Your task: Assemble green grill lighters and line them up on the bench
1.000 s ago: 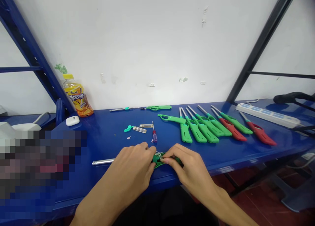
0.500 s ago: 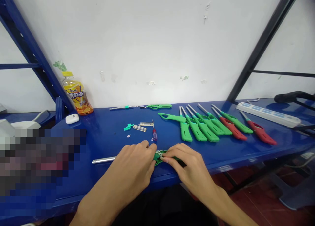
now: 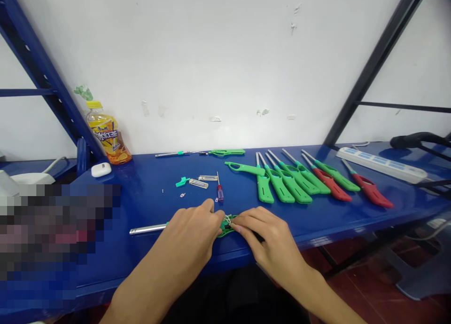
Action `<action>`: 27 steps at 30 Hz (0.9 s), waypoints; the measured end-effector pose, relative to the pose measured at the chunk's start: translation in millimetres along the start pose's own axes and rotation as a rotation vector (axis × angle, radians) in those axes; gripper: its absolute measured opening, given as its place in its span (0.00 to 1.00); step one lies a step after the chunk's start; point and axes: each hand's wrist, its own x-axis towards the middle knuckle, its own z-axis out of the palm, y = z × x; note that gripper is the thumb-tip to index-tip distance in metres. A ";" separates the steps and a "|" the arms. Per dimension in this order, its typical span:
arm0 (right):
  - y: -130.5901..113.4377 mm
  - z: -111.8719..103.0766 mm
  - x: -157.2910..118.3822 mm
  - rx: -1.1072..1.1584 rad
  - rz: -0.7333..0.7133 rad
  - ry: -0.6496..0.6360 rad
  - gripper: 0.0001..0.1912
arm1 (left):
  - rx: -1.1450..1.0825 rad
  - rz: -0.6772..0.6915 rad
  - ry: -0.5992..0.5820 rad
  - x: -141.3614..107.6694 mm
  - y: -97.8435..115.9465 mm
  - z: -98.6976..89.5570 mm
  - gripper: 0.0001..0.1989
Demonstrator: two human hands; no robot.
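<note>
Our left grip [image 3: 195, 225] is closed on the opened green lighter [image 3: 224, 231], fingers above and thumb below. Our right grip [image 3: 264, 226] has thumb and forefinger pressed together, apparently pinching the white wire [image 3: 227, 218] at the open handle. The lighter lies at the near edge of the desk [image 3: 141, 197], metal rod [image 3: 147, 229] pointing left. Over the last second, both grips keep their station; only a little more green collar [image 3: 168, 224] shows beside the left wrist. We judge that fine positioning of the wire continues, with no step completed. Beyond, the screwdriver [image 3: 220, 193] and two clear parts [image 3: 198, 183] lie unmoved. The row of lighters [image 3: 283, 188] remains at right.
</note>
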 end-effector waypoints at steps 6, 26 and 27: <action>-2.3 0.6 -0.7 -0.070 -0.069 0.029 0.09 | 0.001 -0.018 -0.004 2.8 -1.8 4.4 0.14; -4.4 4.3 -3.0 -0.138 -0.093 0.098 0.11 | -0.346 0.013 0.082 -8.7 -71.9 5.7 0.12; -4.5 4.3 -3.1 -0.138 -0.092 0.098 0.11 | -0.326 0.001 0.073 -8.3 -68.7 4.8 0.13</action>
